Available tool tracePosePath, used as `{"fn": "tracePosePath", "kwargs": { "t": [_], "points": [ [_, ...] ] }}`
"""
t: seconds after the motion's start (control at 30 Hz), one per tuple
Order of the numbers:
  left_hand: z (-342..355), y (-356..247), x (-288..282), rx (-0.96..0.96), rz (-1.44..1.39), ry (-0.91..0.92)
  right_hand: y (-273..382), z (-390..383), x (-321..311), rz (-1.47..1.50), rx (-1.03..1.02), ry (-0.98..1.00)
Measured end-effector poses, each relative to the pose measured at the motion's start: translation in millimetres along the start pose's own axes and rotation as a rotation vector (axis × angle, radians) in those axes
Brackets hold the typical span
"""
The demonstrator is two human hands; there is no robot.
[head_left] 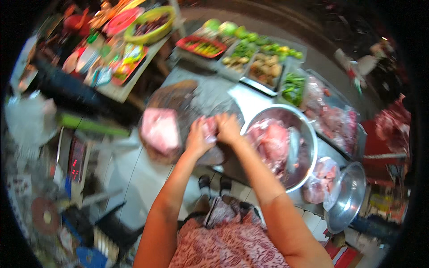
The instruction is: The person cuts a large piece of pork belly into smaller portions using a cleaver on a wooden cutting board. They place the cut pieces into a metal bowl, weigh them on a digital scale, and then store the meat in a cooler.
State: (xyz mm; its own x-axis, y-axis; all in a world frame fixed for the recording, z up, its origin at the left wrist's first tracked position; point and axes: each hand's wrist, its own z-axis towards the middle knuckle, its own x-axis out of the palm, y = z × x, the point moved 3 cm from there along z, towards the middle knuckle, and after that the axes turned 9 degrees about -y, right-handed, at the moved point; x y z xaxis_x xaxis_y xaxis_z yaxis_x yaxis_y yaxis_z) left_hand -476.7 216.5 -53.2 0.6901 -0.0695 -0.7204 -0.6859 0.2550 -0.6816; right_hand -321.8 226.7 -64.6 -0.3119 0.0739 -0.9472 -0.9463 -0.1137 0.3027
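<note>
My left hand (198, 139) and my right hand (228, 127) are close together over a dark round chopping block (232, 107). Between them is a small piece of raw pink meat (209, 127), with the fingers of both hands closed around it. Motion blur softens the fingertips. Left of my hands, a thick pale slab of raw meat (160, 130) lies on a round wooden chopping board (174, 94). To the right stands a large metal bowl (314, 147) holding several pieces of raw meat (272, 140).
Trays of green chillies (293, 88) and potato-like vegetables (265, 68) line the table's far side. Bagged meat (335, 120) and an empty metal basin (351, 196) are at right. A digital scale (77, 161) stands left; a yellow-green basin (149, 27) sits far left.
</note>
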Motion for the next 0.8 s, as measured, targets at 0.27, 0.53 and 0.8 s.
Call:
{"fn": "tracePosePath", "kwargs": {
  "t": [0.27, 0.53, 0.8],
  "points": [
    [1.7, 2.9, -5.6, 0.015, -0.579, 0.036, 16.6, -7.4, 5.2, 0.707, 0.246, 0.016],
    [10.5, 36.1, 24.2, -0.339, -1.385, 0.076, 33.5, -8.1, 46.2, 1.354, 0.631, -0.201],
    [12.9, -4.8, -14.4, 0.326, -0.538, 0.099, 69.5, -21.2, 20.8, 1.890, 0.747, -0.615]
  ]
}}
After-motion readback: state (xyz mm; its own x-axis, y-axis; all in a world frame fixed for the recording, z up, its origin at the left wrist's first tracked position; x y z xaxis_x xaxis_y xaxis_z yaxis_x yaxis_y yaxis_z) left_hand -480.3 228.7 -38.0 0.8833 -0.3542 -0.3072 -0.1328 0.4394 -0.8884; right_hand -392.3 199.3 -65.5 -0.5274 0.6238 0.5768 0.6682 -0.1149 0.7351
